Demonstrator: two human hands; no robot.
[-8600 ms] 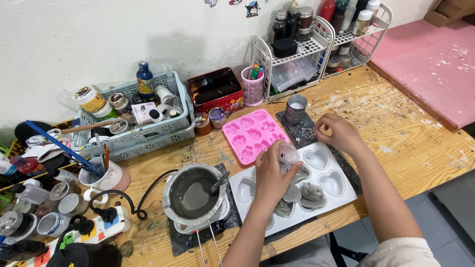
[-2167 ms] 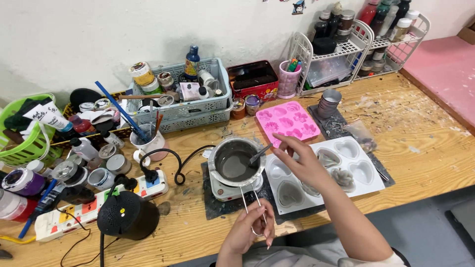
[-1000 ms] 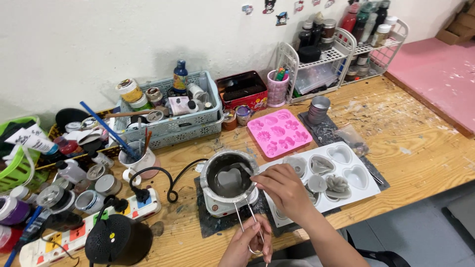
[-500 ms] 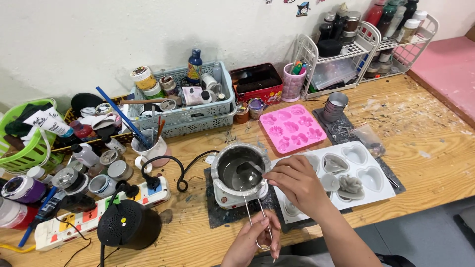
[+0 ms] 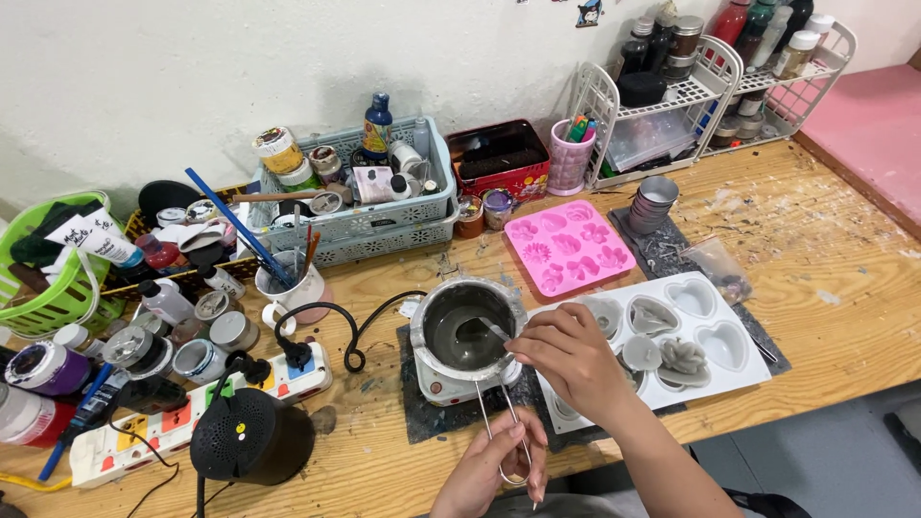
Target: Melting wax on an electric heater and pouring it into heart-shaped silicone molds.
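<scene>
A small metal pot [image 5: 465,331] of dark grey liquid sits on a little electric burner [image 5: 451,386]. My right hand [image 5: 568,357] holds a thin metal stirrer [image 5: 489,329] whose tip dips into the liquid. My left hand [image 5: 489,470] grips the pot's wire handle [image 5: 508,436] at the table's front edge. Right of the pot lies a white heart-cavity mould [image 5: 705,341], some cavities filled with grey castings. A pink flower mould [image 5: 568,247] lies behind it.
A grey basket [image 5: 369,216] of jars and bottles, a mug of brushes [image 5: 288,283], a power strip [image 5: 192,408], a black round speaker [image 5: 251,436], several paint jars and a green basket [image 5: 43,288] crowd the left. White wire racks [image 5: 691,96] stand at the back right.
My right hand moved from the white mould to the pot and now holds a stirrer in the liquid. My left hand keeps the wire handle. The view shifted slightly.
</scene>
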